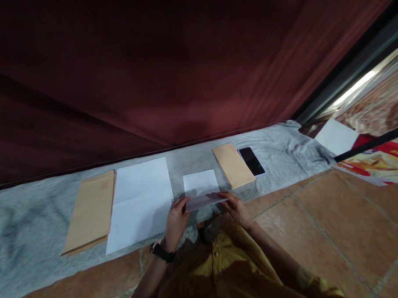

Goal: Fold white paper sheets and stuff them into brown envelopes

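A sheet of white paper (204,202), partly folded, is held between my two hands close to my body. My left hand (176,221) pinches its left end, and a dark watch (162,251) is on that wrist. At the right end, the fingers of my right hand (237,210) close on the paper's edge. Just beyond lies a small white paper (200,182) on the grey cloth; whether it joins the held piece I cannot tell. Larger white sheets (140,204) lie flat to the left of my left hand.
Brown envelopes (89,211) lie at the left on the grey cloth (274,150). To the right are smaller brown envelopes (234,165) and a phone (251,160). A dark red curtain (169,80) hangs behind. A dark metal bar and a colourful printed sheet (380,158) are at far right.
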{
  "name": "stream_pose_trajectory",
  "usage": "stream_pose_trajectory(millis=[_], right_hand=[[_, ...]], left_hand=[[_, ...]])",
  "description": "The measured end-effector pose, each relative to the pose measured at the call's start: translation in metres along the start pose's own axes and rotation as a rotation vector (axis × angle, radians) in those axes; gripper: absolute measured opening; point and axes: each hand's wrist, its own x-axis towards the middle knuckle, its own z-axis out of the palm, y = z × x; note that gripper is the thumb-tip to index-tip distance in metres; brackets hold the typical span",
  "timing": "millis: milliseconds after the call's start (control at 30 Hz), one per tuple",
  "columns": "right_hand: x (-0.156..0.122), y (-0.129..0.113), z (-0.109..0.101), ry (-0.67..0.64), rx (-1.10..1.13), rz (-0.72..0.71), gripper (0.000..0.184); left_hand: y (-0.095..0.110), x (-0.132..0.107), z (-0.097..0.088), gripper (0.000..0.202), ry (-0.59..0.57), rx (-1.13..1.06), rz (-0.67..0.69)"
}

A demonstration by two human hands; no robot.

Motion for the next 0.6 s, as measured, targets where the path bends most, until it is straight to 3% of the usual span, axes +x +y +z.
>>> stream_pose_trajectory(millis=[133, 200, 400, 600], right_hand=[[0.006, 0.003, 0.001, 0.019, 0.007, -0.003, 0.051], [0.010, 0.005, 0.002, 0.025, -0.009, -0.005, 0.054], [0.025, 0.008, 0.010, 0.097, -0.096, 0.037, 0.029], [0.032, 0.013, 0.016, 0.155, -0.158, 0.065, 0.019]], left_hand=[[0.000, 0.003, -0.002, 0.058, 0.002, 0.070, 0.064], [0.001, 0.005, -0.002, 0.049, 0.028, 0.089, 0.057], [0.002, 0.015, 0.004, 0.015, 0.096, 0.126, -0.010], [0.008, 0.021, 0.002, 0.020, 0.078, 0.173, -0.044]])
